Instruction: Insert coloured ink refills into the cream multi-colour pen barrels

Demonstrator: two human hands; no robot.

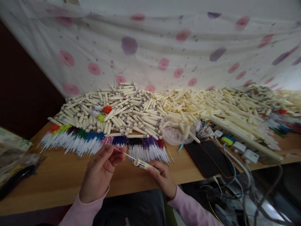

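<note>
Between thumb and finger, my left hand (101, 171) pinches a thin white pen refill (129, 155) with a pink end. The refill's other end meets the open end of a cream pen barrel (142, 164) with dark slots; whether it is inside cannot be made out. My right hand (164, 177) is wrapped round that barrel and holds it tilted above the table edge. Just beyond my hands lies a row of refills (80, 146) sorted by colour: red, yellow, green, blue, pink, purple and black. Behind them rises a heap of slotted pen barrels (127, 108).
A clear round tub (174, 138) holds small pale parts and some barrels. Plain cream tubes (211, 106) are piled at the back right. Two phones (204, 161) and a power strip (246, 142) with trailing cables lie right. Black-handled pliers (21, 175) lie left. A spotted sheet (164, 47) hangs behind.
</note>
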